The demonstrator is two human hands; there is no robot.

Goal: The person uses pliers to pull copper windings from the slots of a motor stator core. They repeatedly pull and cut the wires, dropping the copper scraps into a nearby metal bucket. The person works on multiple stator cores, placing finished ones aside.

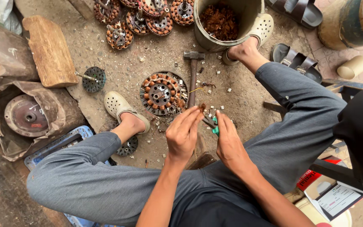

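While the person sits over the dirt floor [106, 50], we see the left hand [183, 134] pinching a small tuft of copper wire [202, 107] between closed fingertips, held just above the near edge of the stator [163, 93]. The right hand [228, 141] is closed around green-handled pliers [213, 126], just right of the tuft; whether the tool's tips bite anything we cannot tell. The stator lies flat between the two feet, its copper coils largely in place. A hammer [193, 75] lies just right of it, head toward the far side. At the far edge stands a bucket [206, 38] holding loose copper wire, with more stators [143, 17] stacked to its left. A wooden block [50, 50] and a rotor [93, 78] lie at the far left.

We judge the step in hand to be pulling winding from the stator, with little removed so far. The next move, in our judgement, calls for a firm pinch on the tuft and a steady pull away from the core, the pliers taking strands too tight for fingers.
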